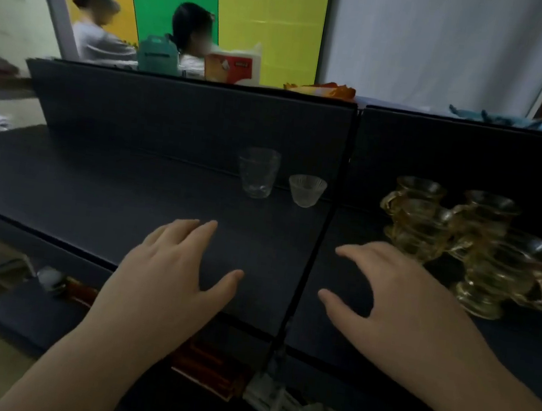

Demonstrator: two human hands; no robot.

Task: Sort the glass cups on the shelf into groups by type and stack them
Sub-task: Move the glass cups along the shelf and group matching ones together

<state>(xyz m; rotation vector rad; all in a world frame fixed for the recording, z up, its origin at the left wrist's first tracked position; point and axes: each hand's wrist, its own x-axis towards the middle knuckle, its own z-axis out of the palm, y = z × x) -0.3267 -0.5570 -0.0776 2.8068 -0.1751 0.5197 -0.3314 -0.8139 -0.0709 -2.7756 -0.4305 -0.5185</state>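
Hands hover low over the dark shelf (94, 190), empty, glass waiting behind.
Left hand (172, 272) and right hand (398, 299) are both spread with relaxed fingers, gripping nothing. Risk sits just beside the right hand: amber handled cups (501, 267) crowd together, some seemingly stacked and leaning, so a careless reach could, I'd judge, knock them clinking or off the edge. Farther back, near the seam, a clear tumbler (257, 176) and a small ribbed cup (306, 190) stand upright, apart, faint against the dark board and easy to misjudge.
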